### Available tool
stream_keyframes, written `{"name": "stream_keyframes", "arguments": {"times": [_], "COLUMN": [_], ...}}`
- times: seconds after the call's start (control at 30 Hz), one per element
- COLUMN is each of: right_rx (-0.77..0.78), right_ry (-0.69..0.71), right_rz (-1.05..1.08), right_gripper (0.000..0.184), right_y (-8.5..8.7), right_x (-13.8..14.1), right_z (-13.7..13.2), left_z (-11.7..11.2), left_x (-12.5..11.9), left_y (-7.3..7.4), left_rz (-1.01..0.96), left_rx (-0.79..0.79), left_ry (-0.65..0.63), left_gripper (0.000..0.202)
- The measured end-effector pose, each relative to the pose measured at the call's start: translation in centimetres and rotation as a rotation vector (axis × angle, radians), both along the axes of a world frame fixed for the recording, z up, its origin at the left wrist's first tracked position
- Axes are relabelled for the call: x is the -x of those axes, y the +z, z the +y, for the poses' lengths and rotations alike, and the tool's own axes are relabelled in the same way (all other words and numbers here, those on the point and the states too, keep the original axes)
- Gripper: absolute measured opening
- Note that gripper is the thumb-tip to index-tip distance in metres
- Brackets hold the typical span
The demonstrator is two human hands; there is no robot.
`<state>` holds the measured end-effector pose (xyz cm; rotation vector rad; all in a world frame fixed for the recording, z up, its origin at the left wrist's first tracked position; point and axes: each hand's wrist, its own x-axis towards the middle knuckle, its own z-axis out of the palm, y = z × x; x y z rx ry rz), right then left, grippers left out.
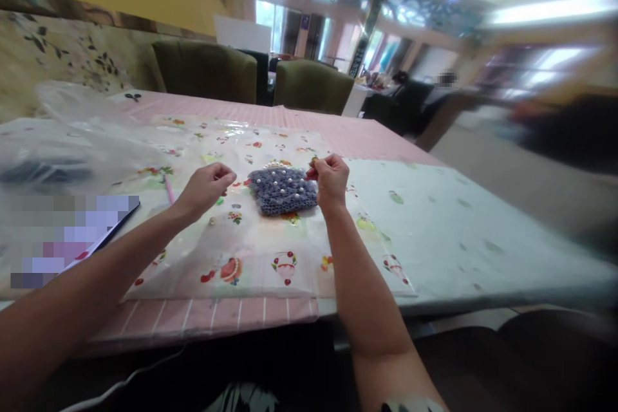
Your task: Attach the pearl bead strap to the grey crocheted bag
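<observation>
A small purple beaded piece [282, 190] dotted with white pearls lies on a printed plastic sheet [251, 251] on the table. My left hand [206, 187] rests just left of it, fingers curled in a pinch; what it holds is too small to name. My right hand [329, 179] sits at the piece's right edge, fingertips pinched on something tiny at its upper corner. A thin pink stick [168, 190] lies left of my left hand. A single loose bead [211, 221] sits on the sheet below that hand.
A crumpled clear plastic bag [72, 141] fills the table's left side. A dark flat object [113, 228] lies near my left forearm. Small scissors [132, 96] lie at the far left. Green chairs [207, 71] stand behind the table. A white cloth [458, 232] covers the right part.
</observation>
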<state>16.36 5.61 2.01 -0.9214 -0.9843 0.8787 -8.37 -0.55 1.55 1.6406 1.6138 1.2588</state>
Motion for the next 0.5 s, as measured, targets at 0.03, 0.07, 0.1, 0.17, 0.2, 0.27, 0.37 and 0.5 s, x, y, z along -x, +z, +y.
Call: {"name": "stream_keyframes", "arguments": {"times": [0.03, 0.07, 0.1, 0.17, 0.2, 0.27, 0.37, 0.5], "right_rx": [0.013, 0.022, 0.028, 0.039, 0.047, 0.066, 0.087, 0.089], "right_ry": [-0.011, -0.015, -0.014, 0.017, 0.045, 0.108, 0.167, 0.205], "right_rz": [0.013, 0.028, 0.046, 0.095, 0.122, 0.169, 0.225, 0.302], "right_gripper": [0.015, 0.016, 0.016, 0.017, 0.019, 0.020, 0.014, 0.012], "right_y": [0.0, 0.0, -0.1, -0.2, -0.2, -0.3, -0.5, -0.9], "right_x": [-0.6, -1.1, -1.5, -2.1, -2.3, -2.6, -3.1, -3.5], "right_z": [0.3, 0.6, 0.9, 1.2, 1.3, 1.5, 1.7, 2.2], "left_z": [1.0, 2.1, 3.2, 5.6, 6.7, 8.7, 10.8, 12.1], "left_x": [-0.6, -1.1, -1.6, -2.4, -2.8, -3.4, -4.5, -5.7], "left_y": [0.2, 0.4, 0.5, 0.6, 0.6, 0.7, 1.1, 1.6], "left_rz": [0.003, 0.014, 0.032, 0.065, 0.071, 0.070, 0.083, 0.114], "left_rx": [0.010, 0.019, 0.036, 0.095, 0.127, 0.173, 0.232, 0.329], "left_ry": [-0.007, -0.007, 0.000, -0.002, -0.017, -0.065, -0.134, -0.205], "left_gripper": [0.023, 0.023, 0.023, 0.019, 0.016, 0.011, 0.008, 0.012]}}
